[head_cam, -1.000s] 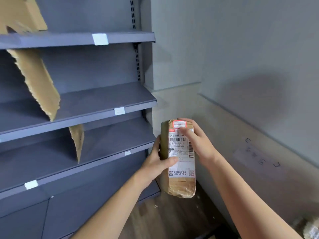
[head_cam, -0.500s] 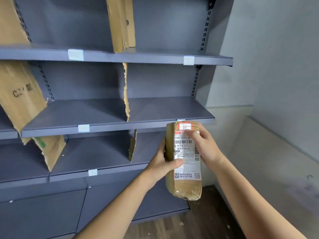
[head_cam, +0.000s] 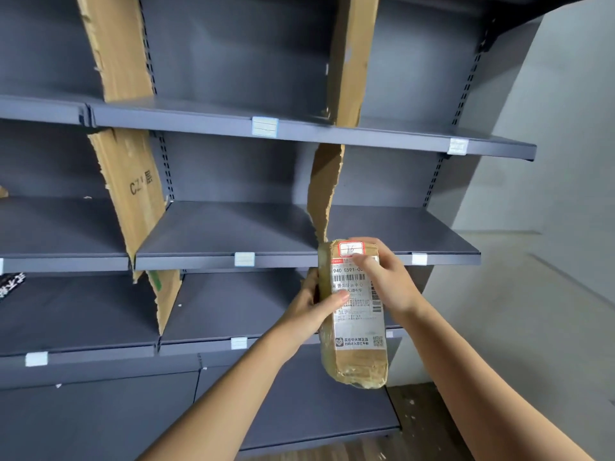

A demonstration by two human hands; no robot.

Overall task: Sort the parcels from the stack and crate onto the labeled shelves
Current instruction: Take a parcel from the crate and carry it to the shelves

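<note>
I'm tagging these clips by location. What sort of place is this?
Probably a parcel sorting or pickup room: grey metal shelving split into bays by torn cardboard dividers, small white labels on the shelf edges, and a taped parcel with a printed shipping label.

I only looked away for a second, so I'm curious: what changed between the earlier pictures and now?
The person turned left toward the dark grey metal shelves, so the brown taped cardboard parcel now shows before the middle shelf's edge, below a torn cardboard divider, not the bare wall. Nothing was let go: the left hand and right hand grip it upright as before.
</note>
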